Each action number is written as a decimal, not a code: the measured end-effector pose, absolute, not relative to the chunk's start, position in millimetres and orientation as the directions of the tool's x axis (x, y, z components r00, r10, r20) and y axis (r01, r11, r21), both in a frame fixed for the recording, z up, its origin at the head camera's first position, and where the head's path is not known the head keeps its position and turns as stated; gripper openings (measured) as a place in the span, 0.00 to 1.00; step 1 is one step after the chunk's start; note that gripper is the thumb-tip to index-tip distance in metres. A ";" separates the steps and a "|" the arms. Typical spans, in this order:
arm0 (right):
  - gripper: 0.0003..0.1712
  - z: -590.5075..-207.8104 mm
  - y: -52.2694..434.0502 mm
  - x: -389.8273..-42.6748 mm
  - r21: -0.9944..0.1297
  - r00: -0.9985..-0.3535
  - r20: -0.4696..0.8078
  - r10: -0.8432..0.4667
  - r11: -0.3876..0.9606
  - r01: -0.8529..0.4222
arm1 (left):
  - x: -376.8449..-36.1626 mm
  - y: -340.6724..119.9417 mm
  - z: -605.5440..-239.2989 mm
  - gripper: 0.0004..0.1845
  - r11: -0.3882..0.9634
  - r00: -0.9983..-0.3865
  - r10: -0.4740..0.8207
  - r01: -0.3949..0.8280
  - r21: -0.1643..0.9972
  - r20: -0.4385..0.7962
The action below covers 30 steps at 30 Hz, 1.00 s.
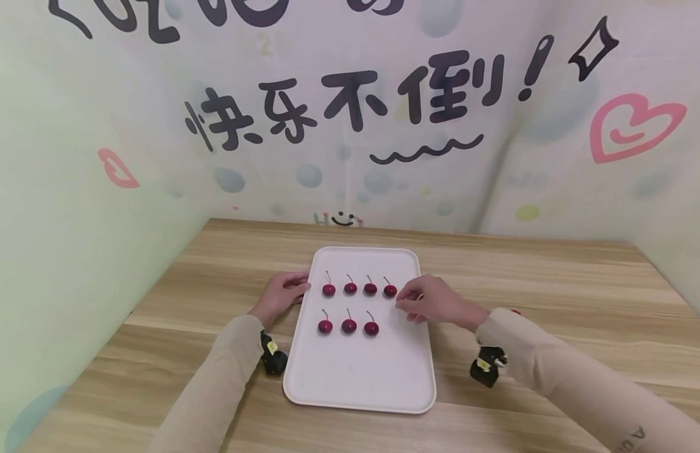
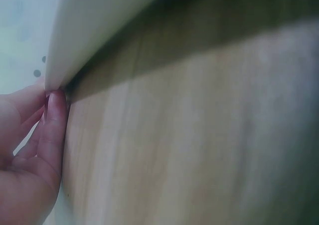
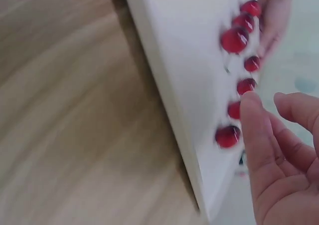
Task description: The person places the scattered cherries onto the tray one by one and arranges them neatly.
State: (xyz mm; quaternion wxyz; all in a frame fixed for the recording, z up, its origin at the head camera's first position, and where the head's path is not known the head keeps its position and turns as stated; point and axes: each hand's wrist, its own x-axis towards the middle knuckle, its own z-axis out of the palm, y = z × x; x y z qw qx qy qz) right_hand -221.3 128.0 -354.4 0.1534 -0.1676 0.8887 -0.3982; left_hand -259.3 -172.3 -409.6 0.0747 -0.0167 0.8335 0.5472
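Note:
A white rectangular tray (image 1: 358, 384) lies on the table, bearing several dark red cherries with stems in two rows. Three form the nearer row, among them the middle cherry (image 1: 349, 326). My left hand (image 1: 283, 293) holds the tray's left edge; in the left wrist view, thumb and fingers (image 2: 54, 120) pinch the rim. Over the tray's right side is my right hand (image 1: 432, 299), its fingertips close beside the rightmost cherry (image 1: 389, 291) of the far row. In the right wrist view, its thumb and forefinger stand apart with nothing between them.
Just behind the right sleeve (image 1: 531, 340), a small red thing (image 1: 515, 312) peeks out on the wooden table (image 1: 599, 296). A printed cloth backdrop (image 1: 350, 182) rises along the table's far edge. Black wrist cameras hang under both cuffs, the right camera (image 1: 486, 368) above the table.

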 end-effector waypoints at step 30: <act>0.15 -371.6 276.2 -218.0 -0.655 -0.937 -0.052 -0.346 0.720 -0.229 | -259.7 -172.1 -410.4 0.19 0.406 -0.986 0.036 -0.132 0.904 -0.160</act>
